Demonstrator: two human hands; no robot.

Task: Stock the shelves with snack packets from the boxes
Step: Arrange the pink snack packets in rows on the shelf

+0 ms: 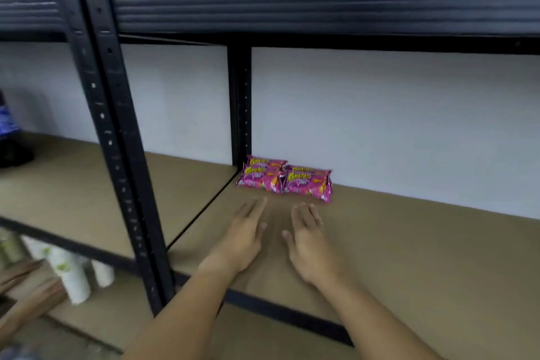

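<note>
Several pink snack packets [285, 178] with yellow lettering lie in two short stacks at the back left corner of a brown shelf board [409, 242], against the white wall. My left hand [242, 240] and my right hand [309, 242] are stretched out side by side over the board, palms down, fingers straight, a short way in front of the packets. Neither hand touches the packets or holds anything. No box is in view.
A black upright post [117, 140] stands left of my arms, with another post [239, 102] behind the packets. A black beam [321, 0] of the upper shelf runs overhead. White rolls [73, 275] stand on the lower left shelf. A dark bottle [8, 131] sits at far left.
</note>
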